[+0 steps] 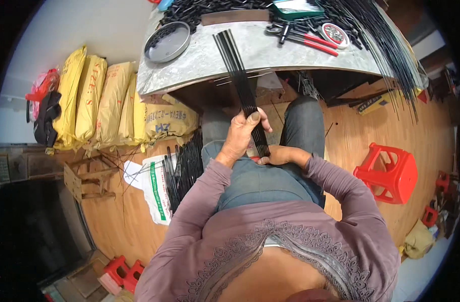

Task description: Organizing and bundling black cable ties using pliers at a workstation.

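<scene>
Over my lap, my left hand [245, 130] is wrapped round the middle of a bundle of thin black rods [244, 90]. Their upper ends fan out slightly above the table edge, and the bundle leans a little left. My right hand [281, 154] is closed at the bundle's lower end, thumb pointing left; its fingers are partly hidden. A small patch of red [254, 158] shows beside that thumb, too little to name. A few loose thin rods [257, 74] lie crosswise behind the bundle at the table's front edge.
On the grey table [202, 55] are a round metal tray [172, 48], red-handled pliers [313, 43], a dish of small metal parts [334, 34] and heaped black pieces [204, 9]. Long black rods [391, 45] overhang its right edge. Yellow sacks [91, 98] stand left, a red stool [391, 173] right.
</scene>
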Available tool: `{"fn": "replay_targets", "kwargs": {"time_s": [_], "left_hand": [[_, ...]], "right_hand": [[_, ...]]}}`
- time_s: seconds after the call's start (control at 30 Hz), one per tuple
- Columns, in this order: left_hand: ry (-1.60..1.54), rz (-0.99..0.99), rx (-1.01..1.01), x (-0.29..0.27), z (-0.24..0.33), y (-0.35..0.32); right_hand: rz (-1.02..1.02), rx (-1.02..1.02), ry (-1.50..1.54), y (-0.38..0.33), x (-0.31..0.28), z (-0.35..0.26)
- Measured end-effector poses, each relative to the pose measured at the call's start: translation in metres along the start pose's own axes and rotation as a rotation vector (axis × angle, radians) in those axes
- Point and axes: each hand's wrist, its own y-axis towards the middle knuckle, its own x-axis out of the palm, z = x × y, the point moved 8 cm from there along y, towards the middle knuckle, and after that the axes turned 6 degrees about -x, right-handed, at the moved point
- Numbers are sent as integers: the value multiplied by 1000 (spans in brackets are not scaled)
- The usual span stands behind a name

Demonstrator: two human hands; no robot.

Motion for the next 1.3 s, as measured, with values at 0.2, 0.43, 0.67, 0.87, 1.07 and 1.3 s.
{"fn": "replay_targets", "kwargs": {"time_s": [0.2, 0.43, 0.67, 0.87, 1.07, 1.3], "left_hand": [[16, 10, -63, 23, 9, -20], [92, 12, 42, 52, 58, 11], [121, -125, -5, 97, 39, 17], [-191, -112, -216, 100, 23, 25], [-72, -11, -174, 74, 17, 24], [-79, 81, -85, 74, 36, 24]], "right_hand": [[-201, -165, -132, -2, 26, -11], [-276, 15, -69, -41, 10, -59], [483, -762, 445, -159, -219, -157], [401, -1228, 348, -216, -187, -296], [537, -1259, 609, -244, -169, -278], [790, -324, 489, -174, -185, -115]]}}
